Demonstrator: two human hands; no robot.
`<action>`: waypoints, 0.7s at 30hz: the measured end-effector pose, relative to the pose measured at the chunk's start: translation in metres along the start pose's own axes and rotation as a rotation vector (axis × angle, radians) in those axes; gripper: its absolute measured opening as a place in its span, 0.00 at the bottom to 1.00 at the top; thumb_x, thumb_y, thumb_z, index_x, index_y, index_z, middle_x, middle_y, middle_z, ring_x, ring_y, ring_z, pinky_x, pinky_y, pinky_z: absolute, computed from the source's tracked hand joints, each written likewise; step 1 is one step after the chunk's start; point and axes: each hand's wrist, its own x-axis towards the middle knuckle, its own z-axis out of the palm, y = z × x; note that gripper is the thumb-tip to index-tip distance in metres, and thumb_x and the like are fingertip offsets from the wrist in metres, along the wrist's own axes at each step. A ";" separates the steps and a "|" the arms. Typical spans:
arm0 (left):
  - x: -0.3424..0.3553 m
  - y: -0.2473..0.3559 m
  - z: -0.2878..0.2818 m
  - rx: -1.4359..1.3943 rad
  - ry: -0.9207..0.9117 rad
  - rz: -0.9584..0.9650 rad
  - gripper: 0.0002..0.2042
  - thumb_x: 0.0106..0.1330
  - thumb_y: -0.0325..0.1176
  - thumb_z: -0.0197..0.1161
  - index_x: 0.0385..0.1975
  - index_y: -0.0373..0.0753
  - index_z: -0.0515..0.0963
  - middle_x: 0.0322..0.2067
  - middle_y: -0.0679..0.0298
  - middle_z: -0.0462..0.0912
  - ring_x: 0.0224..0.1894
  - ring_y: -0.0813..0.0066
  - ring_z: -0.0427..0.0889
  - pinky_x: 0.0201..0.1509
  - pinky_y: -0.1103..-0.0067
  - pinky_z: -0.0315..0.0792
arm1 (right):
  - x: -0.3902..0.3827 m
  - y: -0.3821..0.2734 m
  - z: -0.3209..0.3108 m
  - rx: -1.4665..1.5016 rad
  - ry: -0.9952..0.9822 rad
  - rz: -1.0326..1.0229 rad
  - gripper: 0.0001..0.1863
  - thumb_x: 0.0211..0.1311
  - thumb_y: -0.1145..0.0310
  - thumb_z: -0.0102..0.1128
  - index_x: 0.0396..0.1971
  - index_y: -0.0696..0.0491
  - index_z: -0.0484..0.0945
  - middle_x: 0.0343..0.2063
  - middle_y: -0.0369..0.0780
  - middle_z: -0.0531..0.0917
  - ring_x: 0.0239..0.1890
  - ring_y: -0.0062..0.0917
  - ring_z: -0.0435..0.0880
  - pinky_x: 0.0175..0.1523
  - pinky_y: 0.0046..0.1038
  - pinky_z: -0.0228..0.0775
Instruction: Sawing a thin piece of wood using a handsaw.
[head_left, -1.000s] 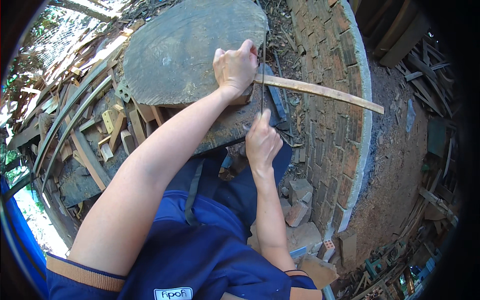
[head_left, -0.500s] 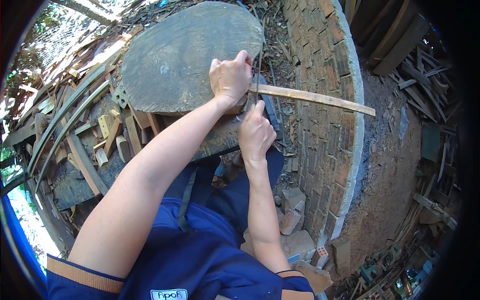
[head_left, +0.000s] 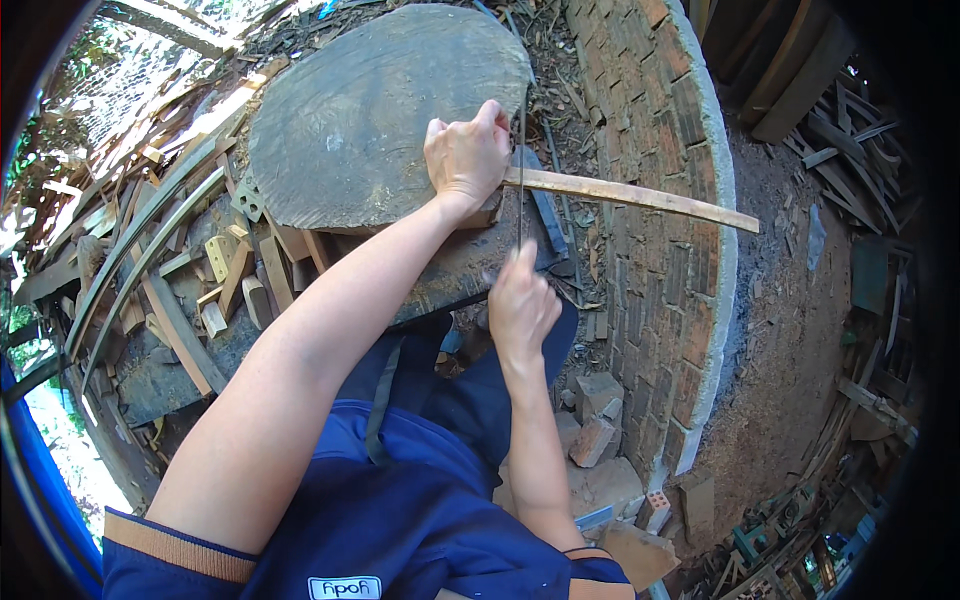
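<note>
My left hand (head_left: 467, 155) is closed over one end of a thin wooden strip (head_left: 640, 194), pressing it at the right edge of a big round wooden stump (head_left: 350, 120). From under that hand the strip reaches out to the right, over the brick wall. Closed, my right hand (head_left: 524, 305) grips the near end of a narrow dark saw (head_left: 521, 215), seen edge-on. Its blade crosses the strip just right of my left hand and points away from me. The fingers hide the saw's handle, and its teeth cannot be made out.
A low brick wall (head_left: 660, 260) curves along the right side. Wood offcuts (head_left: 240, 275) and long curved strips (head_left: 150, 250) lie left of the stump. Bricks (head_left: 597, 435) sit near my right forearm. Scrap wood (head_left: 850, 150) is piled beyond the wall.
My right hand has drawn the saw back toward my body, and more blade shows between hand and strip. My left hand keeps its hold on the strip.
</note>
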 end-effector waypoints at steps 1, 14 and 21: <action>0.000 0.000 0.000 0.000 -0.001 -0.003 0.05 0.64 0.36 0.55 0.29 0.51 0.78 0.18 0.62 0.82 0.23 0.61 0.81 0.41 0.71 0.67 | -0.005 0.001 -0.002 -0.001 -0.002 -0.002 0.08 0.69 0.66 0.49 0.40 0.54 0.71 0.14 0.47 0.81 0.18 0.43 0.84 0.23 0.43 0.76; 0.001 -0.003 0.003 -0.038 0.081 0.043 0.04 0.62 0.35 0.56 0.28 0.51 0.77 0.16 0.59 0.81 0.20 0.63 0.80 0.38 0.72 0.64 | -0.006 -0.004 -0.002 0.059 -0.009 0.021 0.10 0.69 0.65 0.49 0.43 0.56 0.71 0.14 0.49 0.80 0.20 0.45 0.83 0.25 0.45 0.75; 0.000 0.000 0.003 0.029 -0.003 0.008 0.04 0.63 0.36 0.56 0.30 0.51 0.78 0.18 0.62 0.82 0.24 0.61 0.81 0.41 0.71 0.67 | 0.034 -0.008 0.008 0.129 0.040 0.017 0.11 0.72 0.63 0.46 0.42 0.55 0.70 0.17 0.51 0.81 0.22 0.49 0.83 0.26 0.49 0.73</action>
